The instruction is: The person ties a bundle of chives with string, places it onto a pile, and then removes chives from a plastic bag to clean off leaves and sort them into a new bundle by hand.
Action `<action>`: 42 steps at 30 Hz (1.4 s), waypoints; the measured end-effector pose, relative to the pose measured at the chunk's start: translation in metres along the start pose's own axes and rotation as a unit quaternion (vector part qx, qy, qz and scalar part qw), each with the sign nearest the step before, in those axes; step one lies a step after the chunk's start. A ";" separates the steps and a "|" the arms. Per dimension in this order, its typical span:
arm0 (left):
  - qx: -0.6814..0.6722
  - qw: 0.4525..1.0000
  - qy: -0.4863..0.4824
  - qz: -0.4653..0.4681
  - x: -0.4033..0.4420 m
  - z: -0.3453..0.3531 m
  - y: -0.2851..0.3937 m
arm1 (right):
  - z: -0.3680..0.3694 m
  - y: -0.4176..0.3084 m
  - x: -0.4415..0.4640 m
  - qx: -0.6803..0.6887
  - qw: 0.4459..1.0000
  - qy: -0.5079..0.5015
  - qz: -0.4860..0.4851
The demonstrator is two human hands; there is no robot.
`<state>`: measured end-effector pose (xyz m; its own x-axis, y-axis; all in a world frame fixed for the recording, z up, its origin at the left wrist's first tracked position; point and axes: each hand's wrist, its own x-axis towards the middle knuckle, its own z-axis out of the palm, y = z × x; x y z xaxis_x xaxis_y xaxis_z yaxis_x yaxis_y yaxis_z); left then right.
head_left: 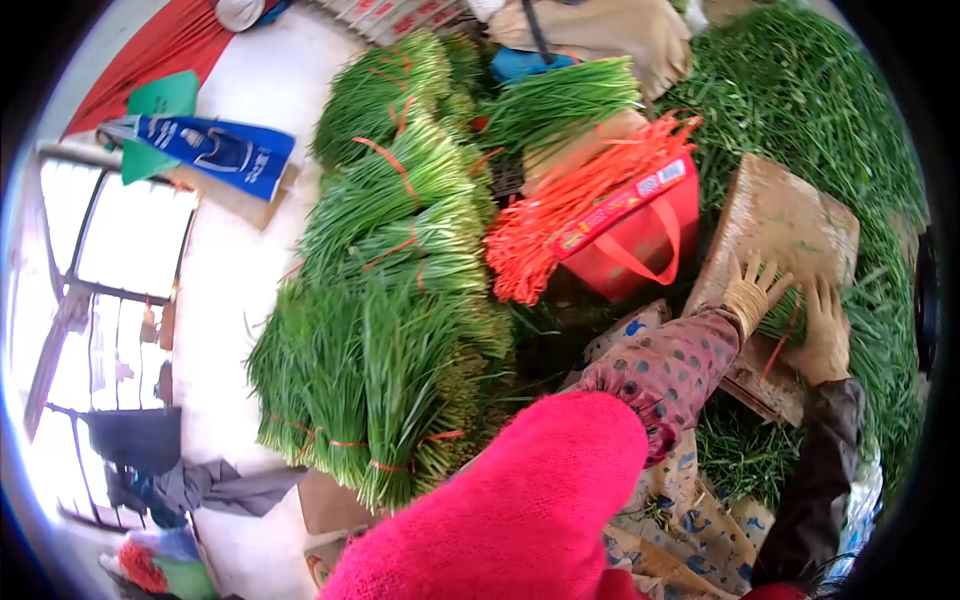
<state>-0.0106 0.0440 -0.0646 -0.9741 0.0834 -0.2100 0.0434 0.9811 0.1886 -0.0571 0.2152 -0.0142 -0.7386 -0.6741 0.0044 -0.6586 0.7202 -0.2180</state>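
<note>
My left hand [755, 290], in a tan glove with several rubber bands round the wrist, lies with fingers spread at the edge of a wet brown board [790, 215]. Beside it, my right hand [825, 330], also gloved, stretches its fingers over green garlic chives [778, 318]. The chives lie across the board between both hands, partly hidden by them. A red tie strip [780, 345] crosses the chives; whether either hand touches it I cannot tell.
Tied chive bundles [400, 230] are stacked to the left. A red bag [640, 235] with many orange-red strips [560, 215] stands between stack and board. Loose chives [800, 90] heap behind and to the right. Patterned cloth [690, 510] covers my lap.
</note>
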 end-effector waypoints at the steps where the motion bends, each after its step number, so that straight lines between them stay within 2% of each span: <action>1: 0.007 1.000 0.004 -0.017 -0.007 -0.001 -0.012 | -0.021 -0.007 -0.006 -0.017 0.996 -0.081 0.041; 2: 0.032 0.997 0.016 -0.063 -0.015 0.010 -0.023 | -0.010 0.014 -0.014 -0.006 0.994 -0.083 0.066; 3: 0.058 0.991 0.029 -0.114 -0.024 0.017 -0.034 | 0.010 0.055 -0.021 0.018 0.998 -0.057 0.030; 4: 0.069 0.987 0.028 -0.141 -0.034 0.020 -0.040 | 0.019 0.067 -0.028 0.029 0.996 -0.053 0.060; 5: 0.086 0.981 -0.064 -0.163 -0.053 -0.005 -0.037 | 0.027 0.079 -0.035 0.041 0.994 -0.048 0.090; 7: 0.109 0.968 -0.017 -0.224 -0.076 -0.008 -0.028 | 0.045 0.095 -0.043 -0.049 0.992 -0.037 0.110; 8: 0.029 0.978 -0.060 -0.197 -0.095 -0.022 -0.016 | 0.050 0.099 -0.045 -0.036 0.987 -0.064 0.143; 9: -0.050 0.979 -0.099 -0.171 -0.128 -0.066 0.001 | 0.053 0.094 -0.045 -0.021 0.981 -0.089 0.172; 10: -0.177 0.969 -0.077 -0.155 -0.141 -0.053 0.004 | 0.062 0.091 -0.059 0.024 0.986 -0.041 0.160; 11: -0.305 0.942 -0.053 -0.133 -0.153 -0.039 0.010 | 0.067 0.088 -0.070 0.069 0.986 0.003 0.150; 13: -0.494 0.858 -0.050 -0.132 -0.174 -0.038 0.023 | 0.019 0.021 -0.085 0.189 0.945 -0.053 0.260; 14: -0.539 0.823 -0.060 -0.168 -0.178 -0.032 0.034 | 0.018 0.014 -0.097 0.201 0.941 -0.044 0.270; 15: -0.542 0.822 -0.054 -0.164 -0.184 -0.037 0.038 | 0.019 0.007 -0.108 0.214 0.935 -0.032 0.280; 16: -0.574 0.798 -0.048 -0.179 -0.190 -0.046 0.043 | 0.006 -0.010 -0.117 0.310 0.908 -0.034 0.278; 17: -0.645 0.738 -0.014 -0.198 -0.180 -0.024 0.054 | -0.003 -0.028 -0.129 0.278 0.915 0.002 0.292; 19: -0.769 0.598 0.065 -0.217 -0.163 0.014 0.074 | -0.019 -0.056 -0.145 0.332 0.908 0.058 0.250; 20: -0.773 0.608 0.091 -0.158 -0.172 -0.001 0.079 | -0.041 -0.091 -0.151 0.329 0.903 0.088 0.263; 22: -0.866 0.458 0.199 -0.019 -0.208 -0.068 0.092 | -0.062 -0.131 -0.154 0.214 0.947 0.152 0.186; 23: -0.867 0.457 0.201 -0.008 -0.220 -0.087 0.090 | -0.077 -0.159 -0.153 0.172 0.956 0.185 0.150; 25: -0.897 0.372 0.239 -0.005 -0.236 -0.117 0.081 | -0.099 -0.191 -0.145 0.074 0.964 0.252 0.046; 26: -0.892 0.351 0.286 0.008 -0.243 -0.131 0.074 | -0.114 -0.209 -0.140 0.063 0.960 0.271 0.005; 29: -0.892 0.319 0.319 0.028 -0.271 -0.174 0.046 | -0.150 -0.257 -0.132 0.041 0.957 0.283 -0.057; 30: -0.882 0.306 0.356 0.050 -0.274 -0.181 0.035 | -0.147 -0.257 -0.131 0.036 0.954 0.290 -0.063; 31: -0.868 0.297 0.387 0.090 -0.283 -0.194 0.022 | -0.135 -0.251 -0.130 0.060 0.960 0.269 -0.043; 33: -0.822 0.333 0.451 0.096 -0.312 -0.224 -0.008 | -0.116 -0.240 -0.126 0.081 0.965 0.249 -0.027; 35: -0.771 0.361 0.518 0.087 -0.353 -0.262 -0.038 | -0.104 -0.233 -0.121 0.035 0.989 0.025 0.145; 36: -0.752 0.368 0.542 0.069 -0.376 -0.279 -0.054 | -0.102 -0.228 -0.121 0.034 0.989 0.030 0.139; 37: -0.734 0.375 0.564 0.049 -0.401 -0.295 -0.072 | -0.100 -0.223 -0.123 0.075 0.994 0.026 0.080; 38: -0.679 0.412 0.604 0.060 -0.424 -0.311 -0.094 | -0.098 -0.217 -0.126 0.116 0.993 0.020 0.022; 41: -0.517 0.498 0.695 0.042 -0.504 -0.354 -0.142 | -0.085 -0.194 -0.128 0.124 0.991 0.019 0.050; 42: -0.444 0.546 0.710 0.008 -0.533 -0.364 -0.158 | -0.087 -0.193 -0.131 0.098 0.994 0.032 0.038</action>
<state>0.4215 -0.2191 0.3664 -0.1931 -0.7481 0.6349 0.5437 0.4571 0.7039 0.1545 0.1787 0.1121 -0.7966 -0.6030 0.0422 -0.5652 0.7184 -0.4055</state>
